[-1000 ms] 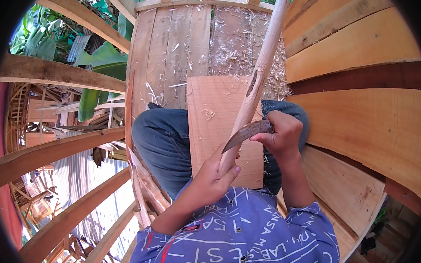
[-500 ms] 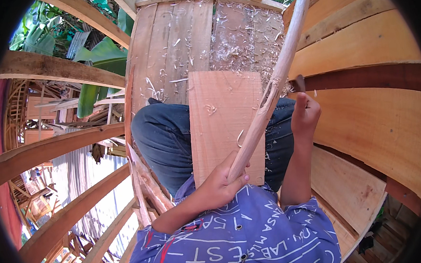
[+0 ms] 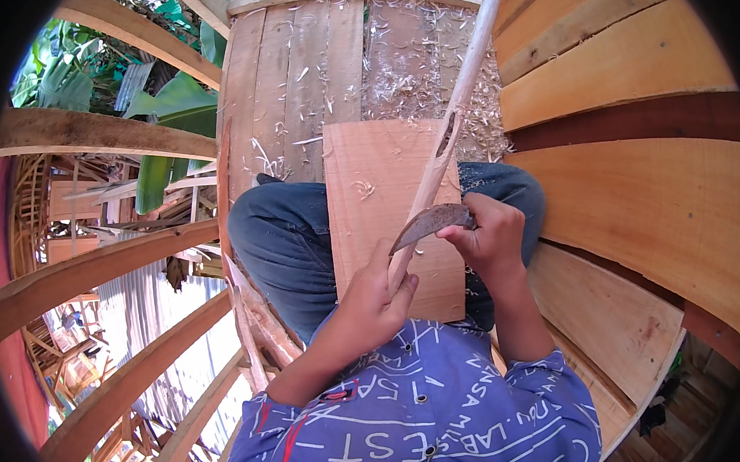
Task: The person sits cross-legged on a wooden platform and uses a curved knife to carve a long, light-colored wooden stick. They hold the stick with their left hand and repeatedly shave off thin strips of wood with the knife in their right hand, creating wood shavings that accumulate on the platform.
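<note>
A long pale wooden pole (image 3: 465, 82) slants from my lap up toward the far right, with a dark hollow partway along it. My left hand (image 3: 375, 296) is closed around its near end. In my right hand (image 3: 493, 231) is a curved knife (image 3: 430, 223), its broad dark blade lying across the pole just beyond my left hand; my fingers hide the handle. Beneath the pole, a flat wooden board (image 3: 362, 160) rests over my crossed legs, with a few curled shavings (image 3: 363, 188) on it.
Shavings lie scattered over the plank floor (image 3: 299, 76) ahead. A wall of wide planks (image 3: 627, 192) stands close on my right. Wooden rails (image 3: 104, 266) run along my left, with leaves and metal sheeting beyond. A split piece of wood (image 3: 266, 324) lies by my left knee.
My right hand has come inward and brought the knife from the right side onto the pole. The pole has swung slightly left and is steeper, still in my left hand.
</note>
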`<state>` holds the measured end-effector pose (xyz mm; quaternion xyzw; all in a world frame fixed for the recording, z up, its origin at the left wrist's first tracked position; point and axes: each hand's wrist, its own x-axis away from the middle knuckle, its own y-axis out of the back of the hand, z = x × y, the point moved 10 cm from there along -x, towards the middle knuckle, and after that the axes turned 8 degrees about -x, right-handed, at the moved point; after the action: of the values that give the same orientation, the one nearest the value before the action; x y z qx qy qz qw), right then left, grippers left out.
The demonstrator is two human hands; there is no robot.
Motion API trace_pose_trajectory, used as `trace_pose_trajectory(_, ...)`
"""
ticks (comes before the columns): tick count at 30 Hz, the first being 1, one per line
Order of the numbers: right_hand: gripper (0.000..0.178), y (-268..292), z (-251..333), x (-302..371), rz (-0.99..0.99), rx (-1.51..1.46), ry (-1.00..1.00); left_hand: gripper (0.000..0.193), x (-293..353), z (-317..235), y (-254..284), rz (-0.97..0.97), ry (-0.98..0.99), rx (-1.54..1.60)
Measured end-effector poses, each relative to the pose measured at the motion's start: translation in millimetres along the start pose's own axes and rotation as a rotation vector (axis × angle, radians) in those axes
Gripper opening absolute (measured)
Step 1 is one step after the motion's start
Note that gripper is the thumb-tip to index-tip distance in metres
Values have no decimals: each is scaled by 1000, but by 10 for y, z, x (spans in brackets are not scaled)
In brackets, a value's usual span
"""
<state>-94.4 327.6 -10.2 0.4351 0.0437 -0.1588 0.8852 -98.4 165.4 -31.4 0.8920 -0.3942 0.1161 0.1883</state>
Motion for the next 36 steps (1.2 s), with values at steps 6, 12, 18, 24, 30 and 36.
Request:
trace_pose_trajectory(6, 76, 150, -30, -54, -109, 82, 62, 32, 14, -101, -6, -60, -53, -22)
trace_pose_trajectory(12, 78, 222, -193, -95, -173, 124, 25, 31, -1, -54, -48, -41, -33, 5)
trace_pose_trajectory(18, 77, 359, -669, -107, -334, -124, -205, 27, 73, 18, -221, 88, 76, 85)
trace_pose_trajectory(24, 77, 818, -988, -137, -357, -173, -331, 26, 99, 145, -336, 168, 100, 86)
trace_pose_trajectory(30, 73, -47, -36, 80, 42, -73, -64, 26, -72, 78, -4, -71, 35, 70)
trace_pose_trajectory(36, 72, -143, -17, 73, 31, 28, -25, 28, -49, -22, 65, -76, -71, -276)
